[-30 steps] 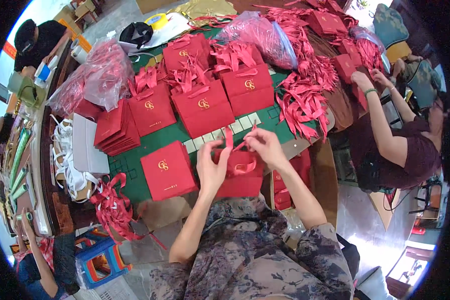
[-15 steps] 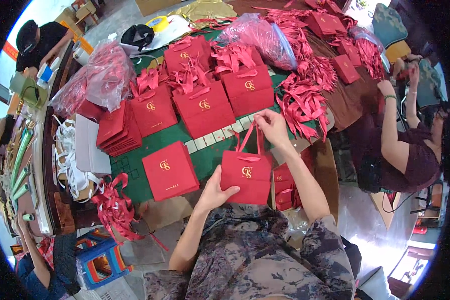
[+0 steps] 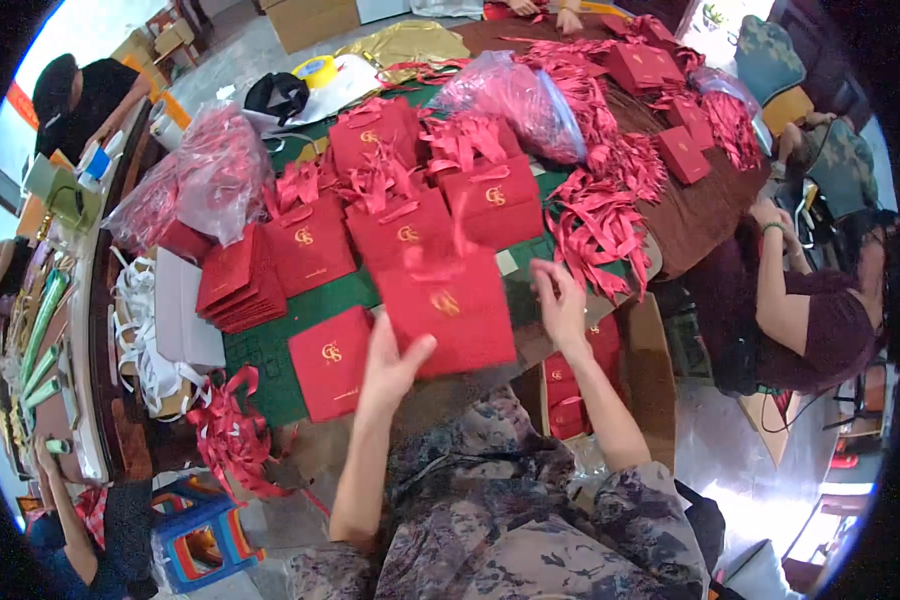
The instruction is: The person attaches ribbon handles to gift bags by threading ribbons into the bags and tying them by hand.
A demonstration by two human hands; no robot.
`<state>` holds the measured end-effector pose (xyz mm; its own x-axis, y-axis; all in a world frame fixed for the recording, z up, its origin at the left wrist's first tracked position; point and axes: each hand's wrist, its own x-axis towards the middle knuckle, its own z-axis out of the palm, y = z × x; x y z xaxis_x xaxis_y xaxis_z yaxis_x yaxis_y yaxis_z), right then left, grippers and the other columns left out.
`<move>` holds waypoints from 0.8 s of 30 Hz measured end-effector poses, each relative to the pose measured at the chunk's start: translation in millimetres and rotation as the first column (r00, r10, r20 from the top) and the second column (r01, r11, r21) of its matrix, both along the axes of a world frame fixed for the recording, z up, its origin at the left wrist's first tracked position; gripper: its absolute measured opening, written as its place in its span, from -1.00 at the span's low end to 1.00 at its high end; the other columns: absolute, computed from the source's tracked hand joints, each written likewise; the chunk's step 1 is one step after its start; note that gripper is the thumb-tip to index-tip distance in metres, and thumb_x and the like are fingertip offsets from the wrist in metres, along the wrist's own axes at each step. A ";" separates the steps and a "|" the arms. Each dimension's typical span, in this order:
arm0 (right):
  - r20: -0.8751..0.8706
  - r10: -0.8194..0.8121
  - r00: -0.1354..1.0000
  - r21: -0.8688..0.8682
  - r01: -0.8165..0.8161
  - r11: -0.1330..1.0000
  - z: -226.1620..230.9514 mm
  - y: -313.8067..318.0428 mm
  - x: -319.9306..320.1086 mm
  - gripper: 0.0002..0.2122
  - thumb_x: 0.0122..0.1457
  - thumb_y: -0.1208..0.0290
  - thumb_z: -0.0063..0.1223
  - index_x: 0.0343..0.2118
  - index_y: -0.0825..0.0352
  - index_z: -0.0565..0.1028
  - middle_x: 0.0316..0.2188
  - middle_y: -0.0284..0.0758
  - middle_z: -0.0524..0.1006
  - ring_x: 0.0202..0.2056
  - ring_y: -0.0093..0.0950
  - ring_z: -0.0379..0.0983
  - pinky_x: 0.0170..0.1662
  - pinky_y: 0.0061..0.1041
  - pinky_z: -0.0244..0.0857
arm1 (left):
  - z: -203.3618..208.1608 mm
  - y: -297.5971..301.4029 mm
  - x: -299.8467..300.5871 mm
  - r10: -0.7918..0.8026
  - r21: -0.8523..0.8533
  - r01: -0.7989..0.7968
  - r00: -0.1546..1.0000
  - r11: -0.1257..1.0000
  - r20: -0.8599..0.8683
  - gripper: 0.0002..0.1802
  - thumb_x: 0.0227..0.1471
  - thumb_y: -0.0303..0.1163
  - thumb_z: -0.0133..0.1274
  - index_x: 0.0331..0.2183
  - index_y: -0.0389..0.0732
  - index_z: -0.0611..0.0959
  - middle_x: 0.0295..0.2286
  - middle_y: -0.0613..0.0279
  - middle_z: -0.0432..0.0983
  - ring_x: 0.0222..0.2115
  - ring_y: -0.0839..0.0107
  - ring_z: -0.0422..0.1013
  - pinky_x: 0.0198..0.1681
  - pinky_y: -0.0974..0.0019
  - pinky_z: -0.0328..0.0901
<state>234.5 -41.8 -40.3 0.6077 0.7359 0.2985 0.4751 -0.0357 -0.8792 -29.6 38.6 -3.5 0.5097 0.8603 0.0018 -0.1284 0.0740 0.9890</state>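
My left hand (image 3: 386, 374) grips the left edge of a small red paper gift bag (image 3: 470, 320), thumb across its front. The bag is lifted over the table's near edge; its ribbon handle is smeared by motion. Off the bag's right side, my right hand (image 3: 564, 308) is empty with its fingers apart. Left of my left hand lies a flat stack of red bags (image 3: 325, 372). Beyond the held bag stand several rows of red bags (image 3: 305, 240) with ribbon handles on top.
Red ribbons hang at the near left (image 3: 232, 430), and more ribbons (image 3: 600, 235) heap at right. A carton (image 3: 650, 340) with red bags stands below the table's edge. Plastic bags of ribbon (image 3: 515, 100) lie farther back. Other people work on both sides.
My left hand has raised the gift bag up and leftward toward the rows. My right hand has let go of the ribbon handle and dropped lower.
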 end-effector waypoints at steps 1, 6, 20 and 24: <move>-0.003 -0.002 1.000 -0.035 0.001 0.999 -3.4 -9.4 -2.3 -0.81 0.31 0.45 -0.01 -0.11 0.36 0.58 -0.35 -0.37 0.59 -0.37 -0.63 0.49 -0.30 -0.61 0.35 | 21.7 8.8 7.2 0.063 -0.067 -0.060 0.997 0.996 0.038 -0.21 0.01 -0.68 0.14 0.25 -0.33 0.20 0.14 0.11 0.30 0.16 0.35 0.25 0.26 0.23 0.13; 0.125 -0.074 0.989 -0.084 0.085 0.993 1.2 -38.9 -9.5 -0.89 0.23 0.51 0.10 -0.22 0.36 0.58 -0.38 -0.29 0.56 -0.42 -0.53 0.48 -0.36 -0.53 0.31 | 31.5 61.5 30.4 0.349 0.132 -0.369 0.925 0.920 0.147 -0.25 0.08 -0.62 0.11 0.25 -0.40 0.18 0.15 0.03 0.29 0.15 0.30 0.25 0.26 0.24 0.11; 0.537 -0.051 0.842 -0.225 0.201 0.953 0.6 -52.3 21.1 -0.92 0.19 0.48 0.05 -0.30 0.32 0.41 -0.38 -0.15 0.45 -0.27 -0.11 0.40 -0.19 -0.18 0.29 | -42.2 60.4 60.3 0.641 0.579 -0.412 0.721 0.703 -0.264 -0.21 -0.03 -0.43 0.24 0.15 -0.48 0.22 0.06 -0.30 0.24 0.10 -0.16 0.23 0.22 0.03 0.12; 0.556 0.070 0.828 -0.254 0.089 0.963 10.5 -48.6 -24.0 -0.88 0.15 0.54 0.07 -0.26 0.30 0.40 -0.38 -0.16 0.46 -0.28 -0.12 0.43 -0.24 -0.17 0.32 | -22.2 43.6 54.8 0.760 0.720 -0.400 0.591 0.567 -0.270 -0.24 -0.04 -0.49 0.20 0.17 -0.40 0.25 0.09 -0.23 0.19 0.09 -0.13 0.20 0.22 0.02 0.10</move>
<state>210.5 -90.4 -29.8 0.4034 0.8289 0.3876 0.8768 -0.2289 -0.4229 25.3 82.2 -25.8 -0.0414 0.8746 0.4832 0.5878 -0.3697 0.7196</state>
